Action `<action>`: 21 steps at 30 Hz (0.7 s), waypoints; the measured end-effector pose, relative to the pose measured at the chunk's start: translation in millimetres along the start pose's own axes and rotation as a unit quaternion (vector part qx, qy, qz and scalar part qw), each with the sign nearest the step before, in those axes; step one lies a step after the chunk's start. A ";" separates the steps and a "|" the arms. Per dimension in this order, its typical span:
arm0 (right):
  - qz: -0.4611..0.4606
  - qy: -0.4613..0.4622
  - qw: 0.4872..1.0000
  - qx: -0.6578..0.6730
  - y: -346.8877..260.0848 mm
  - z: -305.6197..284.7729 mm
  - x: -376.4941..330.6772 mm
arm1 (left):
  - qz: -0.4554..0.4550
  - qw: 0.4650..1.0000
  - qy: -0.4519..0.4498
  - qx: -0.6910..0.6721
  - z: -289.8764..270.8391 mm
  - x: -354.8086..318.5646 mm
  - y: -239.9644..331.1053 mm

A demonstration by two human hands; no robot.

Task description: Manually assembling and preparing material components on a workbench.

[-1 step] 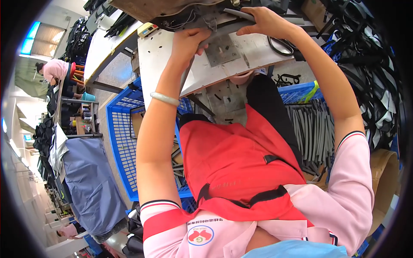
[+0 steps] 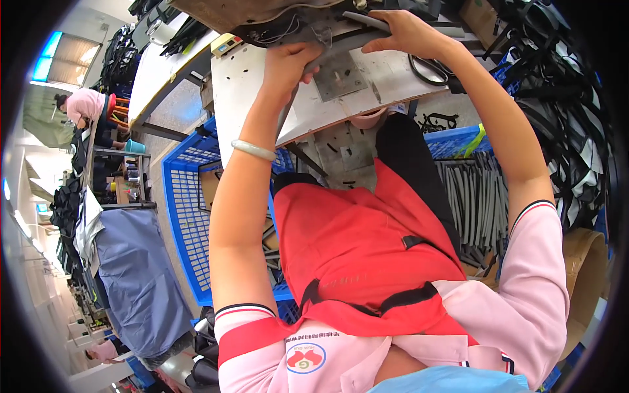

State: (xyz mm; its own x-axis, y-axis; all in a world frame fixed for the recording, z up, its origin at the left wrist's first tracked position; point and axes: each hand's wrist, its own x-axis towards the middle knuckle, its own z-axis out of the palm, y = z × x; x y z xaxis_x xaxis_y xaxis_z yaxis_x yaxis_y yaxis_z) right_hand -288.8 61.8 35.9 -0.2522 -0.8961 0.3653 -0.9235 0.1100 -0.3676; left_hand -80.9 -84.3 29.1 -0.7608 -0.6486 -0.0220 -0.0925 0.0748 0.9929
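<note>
Both of my hands are at the far side of the white worktable, below the brown body of a sewing machine [image 2: 262, 14]. My left hand [image 2: 289, 65] is closed on a grey strip [image 2: 347, 43], and a length of it hangs below along my wrist. My right hand [image 2: 409, 34] is further right, thumb and fingers closed round the grey material, with a stiff strip end [image 2: 364, 21] sticking out to the left. Thin pale wires and a clear guard by the needle area sit between my hands; the needle itself cannot be made out.
A metal plate [image 2: 341, 78] is set in the worktable [image 2: 246, 78]. Black-handled scissors [image 2: 427, 71] lie by its right edge. Blue baskets [image 2: 187, 223] flank my legs; the right one holds many grey strips [image 2: 475, 203]. Black straps [image 2: 557, 124] hang at right. Another person [image 2: 85, 108] sits far left.
</note>
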 end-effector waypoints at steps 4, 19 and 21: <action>0.088 -0.044 0.995 -0.011 -12.9 -42.3 -14.3 | 0.035 0.996 0.041 -0.073 -25.8 -11.0 -1.6; -0.164 -0.238 0.954 -0.075 -129.3 90.2 -108.8 | 0.041 0.994 -0.100 0.023 16.7 -86.7 -27.3; -0.079 -0.238 0.968 -0.009 -126.7 26.7 -98.6 | 0.018 0.985 -0.084 0.147 -17.0 -107.9 -51.8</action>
State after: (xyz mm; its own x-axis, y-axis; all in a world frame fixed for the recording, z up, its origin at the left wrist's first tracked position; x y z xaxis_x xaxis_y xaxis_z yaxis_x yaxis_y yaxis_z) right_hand -139.3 124.8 23.6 0.0498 -0.9985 -0.0206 -0.9458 -0.0405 -0.3222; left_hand 16.9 -31.1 -18.0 -0.8607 -0.5083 -0.0304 -0.2265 0.3286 0.9169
